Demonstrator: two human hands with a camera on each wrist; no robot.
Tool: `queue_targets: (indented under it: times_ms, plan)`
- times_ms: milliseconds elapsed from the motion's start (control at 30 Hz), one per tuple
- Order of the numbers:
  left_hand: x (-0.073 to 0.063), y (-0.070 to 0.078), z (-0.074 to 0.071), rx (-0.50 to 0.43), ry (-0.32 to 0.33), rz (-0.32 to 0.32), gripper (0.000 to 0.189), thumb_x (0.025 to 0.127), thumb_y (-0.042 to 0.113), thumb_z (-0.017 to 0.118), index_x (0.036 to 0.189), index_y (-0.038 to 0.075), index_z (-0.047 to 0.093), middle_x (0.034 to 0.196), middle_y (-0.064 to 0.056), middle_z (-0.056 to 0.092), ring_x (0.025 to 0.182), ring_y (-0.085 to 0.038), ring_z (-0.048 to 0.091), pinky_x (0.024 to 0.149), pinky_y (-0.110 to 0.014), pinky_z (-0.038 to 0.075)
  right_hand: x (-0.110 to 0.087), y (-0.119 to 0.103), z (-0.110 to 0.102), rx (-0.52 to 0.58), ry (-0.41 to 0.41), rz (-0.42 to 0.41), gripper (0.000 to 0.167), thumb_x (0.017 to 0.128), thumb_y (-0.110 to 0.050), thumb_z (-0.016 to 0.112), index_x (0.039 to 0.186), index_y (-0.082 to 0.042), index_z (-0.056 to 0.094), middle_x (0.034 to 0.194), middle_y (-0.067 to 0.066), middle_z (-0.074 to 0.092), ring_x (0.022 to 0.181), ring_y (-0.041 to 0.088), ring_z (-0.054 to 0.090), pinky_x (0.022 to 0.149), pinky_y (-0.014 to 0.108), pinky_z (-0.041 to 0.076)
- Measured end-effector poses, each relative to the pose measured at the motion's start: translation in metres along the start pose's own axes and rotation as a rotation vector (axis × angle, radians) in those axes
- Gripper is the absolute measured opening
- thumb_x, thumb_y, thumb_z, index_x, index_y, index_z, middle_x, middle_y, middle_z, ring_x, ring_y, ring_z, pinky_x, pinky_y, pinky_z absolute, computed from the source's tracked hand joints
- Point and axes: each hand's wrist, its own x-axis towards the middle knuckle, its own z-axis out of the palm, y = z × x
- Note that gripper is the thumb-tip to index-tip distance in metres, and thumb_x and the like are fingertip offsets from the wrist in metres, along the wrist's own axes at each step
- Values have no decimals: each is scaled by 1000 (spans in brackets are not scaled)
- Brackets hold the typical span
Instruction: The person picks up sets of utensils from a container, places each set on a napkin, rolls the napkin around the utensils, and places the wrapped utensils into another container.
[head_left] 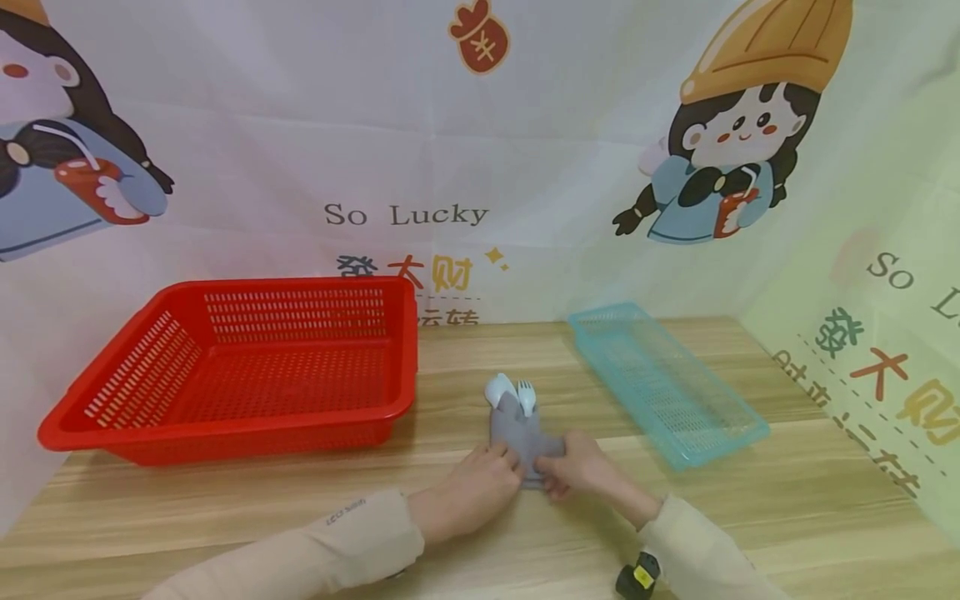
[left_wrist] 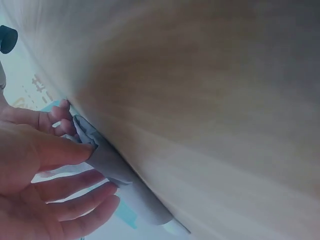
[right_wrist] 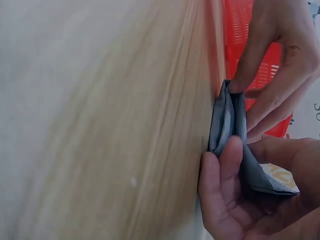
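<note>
A folded grey cloth napkin (head_left: 513, 427) lies on the wooden table in front of me. The heads of a pale spoon (head_left: 498, 388) and a pale fork (head_left: 527, 397) stick out of its far end; their handles are hidden in the cloth. At the near left part of the napkin, my left hand (head_left: 471, 490) pinches the edge between thumb and fingers. From the other side my right hand (head_left: 583, 467) grips a flap of the cloth, which stands out to the right. Several folded layers of the napkin (right_wrist: 227, 120) show at its near end in the right wrist view.
A large red plastic basket (head_left: 390, 412) stands on the left of the table. To the right sits a shallow light-blue basket (head_left: 678, 458), set at an angle. A printed white cloth (head_left: 525, 167) hangs behind the table. A black wrist device (head_left: 637, 577) is near the right sleeve.
</note>
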Motion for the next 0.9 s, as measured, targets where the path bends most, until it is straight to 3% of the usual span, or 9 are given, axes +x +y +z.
queue_targets:
  times_ms: [267, 433, 500, 567, 733, 833, 900]
  plan:
    - [-3, 0, 1, 82, 46, 52, 19, 78, 14, 61, 96, 9, 65, 84, 0, 57, 79, -13, 47, 65, -25, 43, 3, -5, -1, -173, 53, -43, 17, 76, -6, 65, 82, 6, 54, 61, 9, 54, 45, 15, 52, 43, 26, 47]
    - [-4, -1, -1, 71, 3, 58, 25, 81, 15, 58, 104, 9, 63, 94, -1, 59, 86, -14, 47, 72, -26, 44, 8, -10, 0, -237, 103, -91, 22, 74, -12, 69, 78, 4, 55, 64, 7, 52, 51, 14, 49, 43, 23, 43]
    - [-2, -4, -1, -26, -23, 39, 25, 81, 14, 58, 105, 8, 63, 95, -2, 59, 87, -15, 48, 72, -27, 46, 9, -11, 0, -267, 117, -102, 21, 72, -12, 70, 76, 4, 56, 64, 6, 52, 52, 13, 47, 44, 23, 41]
    - [0, -8, -1, -199, -27, -28, 21, 80, 10, 58, 100, 4, 62, 90, -5, 57, 81, -15, 51, 65, -25, 47, 11, -11, 0, -283, 126, -96, 21, 70, -11, 71, 75, 5, 58, 64, 5, 52, 54, 13, 45, 45, 22, 40]
    - [9, -26, 3, -674, 33, -312, 9, 76, 4, 63, 75, -1, 56, 62, -4, 47, 55, -14, 45, 45, -23, 36, 14, -13, 1, -313, 130, -92, 23, 66, -9, 71, 76, 8, 59, 64, 7, 53, 55, 15, 47, 47, 23, 41]
    - [17, -36, 6, -807, -17, -430, 17, 74, 8, 68, 69, 0, 55, 56, 0, 42, 52, -12, 39, 45, -22, 31, 15, -16, 2, -321, 133, -103, 22, 65, -6, 71, 75, 8, 57, 64, 7, 53, 56, 16, 48, 47, 24, 42]
    - [21, -40, 8, -844, -59, -469, 20, 71, 12, 71, 69, -1, 56, 56, 0, 42, 53, -12, 39, 46, -22, 31, 16, -18, 3, -325, 132, -88, 21, 64, -4, 70, 74, 6, 56, 64, 8, 53, 56, 16, 48, 48, 25, 43]
